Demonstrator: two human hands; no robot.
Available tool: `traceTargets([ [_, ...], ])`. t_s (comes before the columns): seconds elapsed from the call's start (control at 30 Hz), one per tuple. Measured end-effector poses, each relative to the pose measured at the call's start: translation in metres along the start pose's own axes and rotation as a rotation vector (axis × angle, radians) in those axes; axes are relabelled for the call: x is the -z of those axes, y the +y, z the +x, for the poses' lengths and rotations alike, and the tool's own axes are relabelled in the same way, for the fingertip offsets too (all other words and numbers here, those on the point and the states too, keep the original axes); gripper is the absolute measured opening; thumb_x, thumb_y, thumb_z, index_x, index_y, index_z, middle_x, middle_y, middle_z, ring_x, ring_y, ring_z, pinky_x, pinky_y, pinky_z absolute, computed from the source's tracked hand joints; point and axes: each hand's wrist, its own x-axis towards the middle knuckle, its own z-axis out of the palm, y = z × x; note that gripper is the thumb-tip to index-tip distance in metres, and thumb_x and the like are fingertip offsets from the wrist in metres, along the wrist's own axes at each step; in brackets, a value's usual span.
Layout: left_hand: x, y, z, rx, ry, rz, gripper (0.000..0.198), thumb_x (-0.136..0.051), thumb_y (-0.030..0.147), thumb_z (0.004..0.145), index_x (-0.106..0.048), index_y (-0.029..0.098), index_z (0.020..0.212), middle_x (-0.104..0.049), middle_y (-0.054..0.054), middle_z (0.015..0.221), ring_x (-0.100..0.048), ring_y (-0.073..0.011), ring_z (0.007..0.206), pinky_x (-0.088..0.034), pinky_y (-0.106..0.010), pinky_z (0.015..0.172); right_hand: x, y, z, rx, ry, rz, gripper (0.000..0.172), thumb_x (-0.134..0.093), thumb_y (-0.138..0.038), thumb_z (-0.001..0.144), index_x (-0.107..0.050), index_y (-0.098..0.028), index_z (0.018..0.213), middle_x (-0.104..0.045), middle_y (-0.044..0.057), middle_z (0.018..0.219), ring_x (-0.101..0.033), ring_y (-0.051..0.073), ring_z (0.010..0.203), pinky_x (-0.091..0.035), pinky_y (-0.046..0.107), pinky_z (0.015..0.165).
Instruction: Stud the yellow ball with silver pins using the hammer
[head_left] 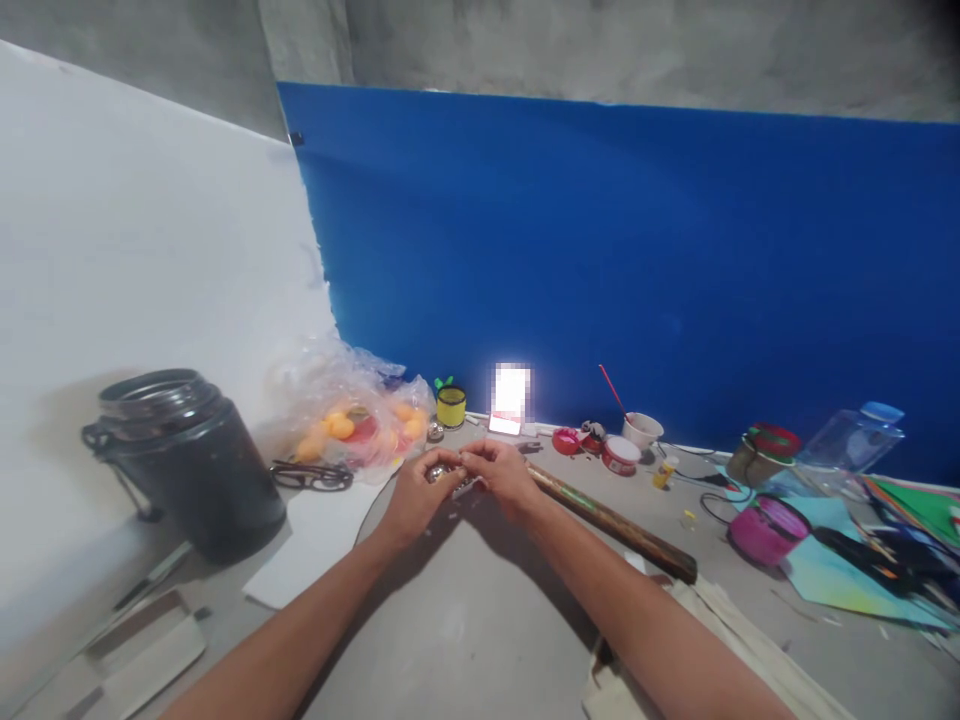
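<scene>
Both hands meet over the middle of the table, fingertips close together. My left hand is closed round a small shiny metal piece, rounded where it shows between thumb and finger. My right hand is pinched beside it; its fingers cover whatever they hold. Just beyond my left hand rests another small shiny metal ball. A thick wooden stick lies slanting to the right of my right hand, its far end near the wrist. Tiny scraps lie on the grey table below the hands.
To the left stand a dark wide-mouthed jar, eyeglasses and a plastic bag with orange balls. At the back are a yellow container, a bright phone and a white cup. A pink container stands right, near cloth.
</scene>
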Motion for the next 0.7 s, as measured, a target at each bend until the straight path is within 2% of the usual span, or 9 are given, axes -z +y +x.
traceTargets([
  [0.13,-0.002,0.000,0.000,-0.094,0.046,0.130,0.018,-0.073,0.037,0.073,-0.075,0.020,0.076,-0.073,-0.003,0.079,-0.063,-0.0194,0.075,-0.049,-0.031,0.074,-0.004,-0.011,-0.004,-0.071,0.022,-0.005,0.033,-0.085,-0.039,0.063,-0.071,-0.015,0.080,-0.064,-0.002,0.066,-0.054,0.011,0.059,-0.038,0.022,0.052],
  [0.23,0.000,-0.001,0.002,-0.090,0.074,0.146,0.020,-0.072,0.039,0.070,-0.073,0.019,0.074,-0.071,-0.002,0.075,-0.060,-0.0175,0.070,-0.047,-0.029,0.069,-0.007,-0.021,-0.002,-0.114,0.038,-0.092,0.024,-0.082,-0.035,0.069,-0.070,-0.016,0.078,-0.060,-0.004,0.061,-0.051,0.010,0.056,-0.037,0.022,0.052],
  [0.33,0.001,0.003,0.001,-0.024,0.072,0.127,0.023,-0.071,0.041,0.069,-0.071,0.018,0.073,-0.068,0.000,0.070,-0.055,-0.0146,0.061,-0.045,-0.028,0.063,-0.007,-0.031,-0.004,-0.115,-0.005,-0.261,0.017,-0.072,-0.028,0.079,-0.066,-0.017,0.068,-0.055,-0.005,0.056,-0.046,0.009,0.052,-0.034,0.022,0.050],
  [0.43,0.000,0.005,-0.002,0.025,0.033,0.130,0.023,-0.070,0.041,0.070,-0.070,0.018,0.073,-0.063,0.002,0.061,-0.053,-0.0134,0.056,-0.042,-0.026,0.060,-0.004,-0.037,-0.014,-0.031,-0.047,-0.396,0.014,-0.064,-0.019,0.082,-0.069,-0.017,0.069,-0.060,-0.003,0.059,-0.052,0.011,0.057,-0.037,0.023,0.053],
  [0.57,-0.005,0.002,-0.007,0.021,-0.061,0.117,0.022,-0.071,0.040,0.071,-0.069,0.018,0.070,-0.056,0.004,0.053,-0.050,-0.0125,0.053,-0.038,-0.025,0.057,0.005,-0.029,-0.037,0.201,-0.030,-0.447,0.014,-0.066,-0.020,0.079,-0.079,-0.019,0.084,-0.071,0.000,0.073,-0.060,0.014,0.070,-0.044,0.024,0.064],
  [0.7,-0.015,-0.004,-0.014,0.040,-0.142,0.108,0.021,-0.071,0.039,0.071,-0.071,0.018,0.072,-0.055,0.004,0.054,-0.049,-0.0119,0.053,-0.038,-0.024,0.056,0.015,-0.009,-0.057,0.193,0.056,-0.326,0.021,-0.071,-0.029,0.077,-0.081,-0.017,0.091,-0.069,0.000,0.071,-0.055,0.013,0.062,-0.043,0.025,0.058],
])
